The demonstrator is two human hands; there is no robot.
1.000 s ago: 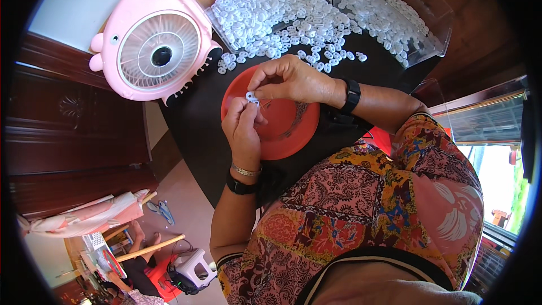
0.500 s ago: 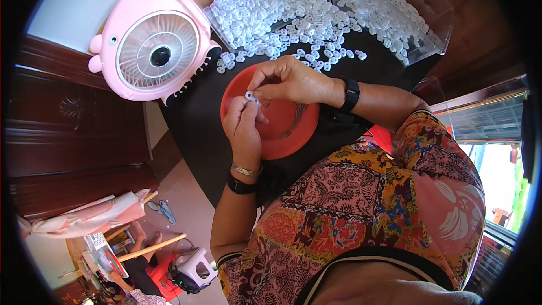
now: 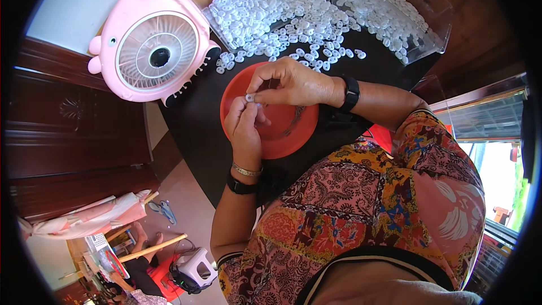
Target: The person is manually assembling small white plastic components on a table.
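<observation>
Observed both hands brought together at the fingertips, above a red basin (image 3: 276, 138). Found a small white holed piece (image 3: 249, 97) clamped between thumb and fingers of the left hand (image 3: 243, 130), at the meeting point of the two hands. Noted right hand (image 3: 296, 83) bent over the same piece, with thumb and index finger at its edge; cannot tell whether pinching it or only touching. Recorded dark marks (image 3: 294, 121) inside the basin, below the right hand. Saw loose white pieces (image 3: 316, 56) scattered on a dark tabletop (image 3: 192, 141) just beyond the right hand; farther beyond, large heaps (image 3: 271, 3) of similar pieces in clear trays (image 3: 445, 42). Logged a pink pig-shaped fan (image 3: 130, 34) to the left of both hands, well apart.
</observation>
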